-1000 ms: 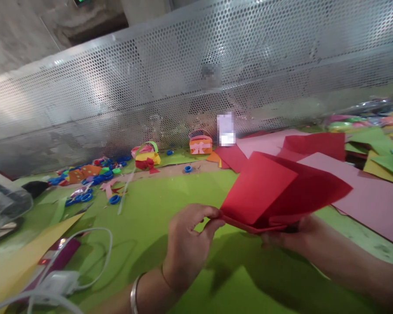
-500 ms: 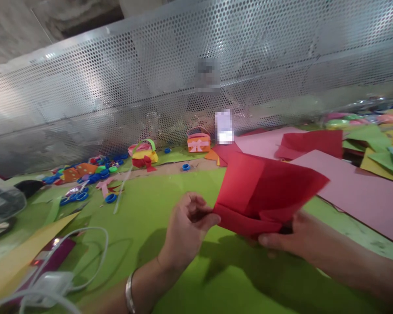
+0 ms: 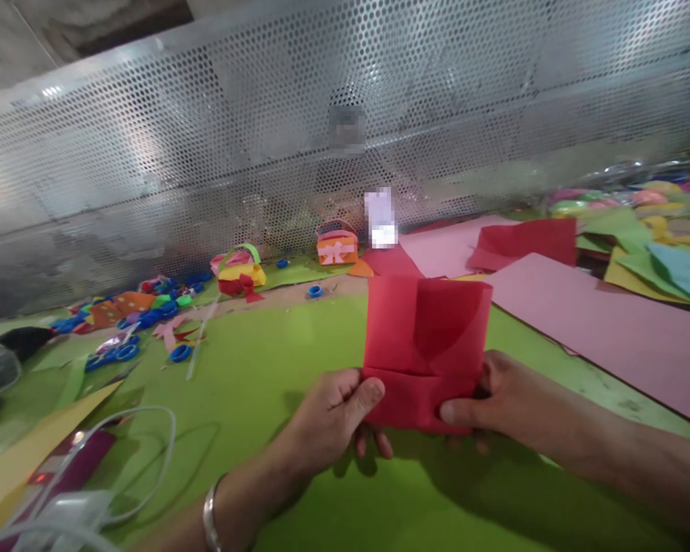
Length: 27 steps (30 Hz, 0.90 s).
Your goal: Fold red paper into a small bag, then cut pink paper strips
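Left hand (image 3: 334, 412) and right hand (image 3: 509, 400) hold red paper (image 3: 395, 330) between them.

The folded paper (image 3: 392, 322) at the centre of the frame is plain red, deeper red in its shaded hollow. Under it the tabletop (image 3: 253, 483) is bright green. A bracelet (image 3: 208, 515) at the lower centre-left is silver. Lower left, a power strip (image 3: 89, 460) is purple, a cable (image 3: 171, 437) white, a large sheet (image 3: 28, 468) yellow. Mid-left, a scrap (image 3: 133, 302) is orange with pale dots. Above centre, a small box (image 3: 329, 247) is orange with a pink bow (image 3: 338, 254). On the right, a wide sheet (image 3: 598, 330) is pink. Across the top, the panel (image 3: 253, 107) is silvery grey, patterned with rows of dark holes.
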{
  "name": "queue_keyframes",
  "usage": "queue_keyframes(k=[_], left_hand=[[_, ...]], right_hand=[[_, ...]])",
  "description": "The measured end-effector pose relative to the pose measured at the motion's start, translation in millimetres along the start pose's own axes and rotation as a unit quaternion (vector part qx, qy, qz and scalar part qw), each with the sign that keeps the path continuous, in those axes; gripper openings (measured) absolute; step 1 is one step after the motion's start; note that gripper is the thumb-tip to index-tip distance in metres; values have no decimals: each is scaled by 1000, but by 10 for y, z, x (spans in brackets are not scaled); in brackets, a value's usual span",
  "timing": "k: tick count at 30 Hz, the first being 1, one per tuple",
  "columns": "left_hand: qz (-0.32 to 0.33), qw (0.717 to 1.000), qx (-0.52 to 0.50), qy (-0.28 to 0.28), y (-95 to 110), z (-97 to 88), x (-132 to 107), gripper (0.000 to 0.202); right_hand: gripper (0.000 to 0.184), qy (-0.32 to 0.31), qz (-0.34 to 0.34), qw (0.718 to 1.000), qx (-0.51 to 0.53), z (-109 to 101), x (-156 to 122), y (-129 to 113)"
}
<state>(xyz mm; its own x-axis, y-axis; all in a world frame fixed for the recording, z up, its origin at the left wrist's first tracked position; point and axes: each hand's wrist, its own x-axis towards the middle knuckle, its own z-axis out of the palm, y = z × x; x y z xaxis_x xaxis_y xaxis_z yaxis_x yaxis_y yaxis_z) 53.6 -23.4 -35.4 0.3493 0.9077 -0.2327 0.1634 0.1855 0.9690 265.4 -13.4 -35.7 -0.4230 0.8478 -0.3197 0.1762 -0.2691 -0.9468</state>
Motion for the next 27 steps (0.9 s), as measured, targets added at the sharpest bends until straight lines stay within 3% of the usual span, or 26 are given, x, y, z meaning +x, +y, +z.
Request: queue_keyframes(k=[5, 10, 13, 16, 19, 22, 27], left_hand=[[7, 1000, -9, 21, -10, 5, 4, 48], [2, 998, -67, -10, -1, -8, -8, 48], [12, 995, -95, -36, -9, 39, -15, 32], [0, 994, -107, -21, -30, 88, -30, 25], [-53, 991, -124, -27, -47, 102, -51, 34], [-121, 979, -152, -55, -51, 84, -67, 50], [-97, 978, -172, -66, -67, 70, -72, 48]], right_hand=[[23, 8, -5, 1000, 14, 13, -14, 2], [11, -13, 4, 999, -33, -4, 1, 29], [7, -19, 11, 996, -83, 3, -18, 3], [12, 8, -3, 994, -105, 10, -32, -11], [21, 49, -19, 997, -55, 10, -22, 9], [24, 46, -18, 998, 37, 15, -6, 30], [34, 17, -30, 995, 96, 42, -30, -13]])
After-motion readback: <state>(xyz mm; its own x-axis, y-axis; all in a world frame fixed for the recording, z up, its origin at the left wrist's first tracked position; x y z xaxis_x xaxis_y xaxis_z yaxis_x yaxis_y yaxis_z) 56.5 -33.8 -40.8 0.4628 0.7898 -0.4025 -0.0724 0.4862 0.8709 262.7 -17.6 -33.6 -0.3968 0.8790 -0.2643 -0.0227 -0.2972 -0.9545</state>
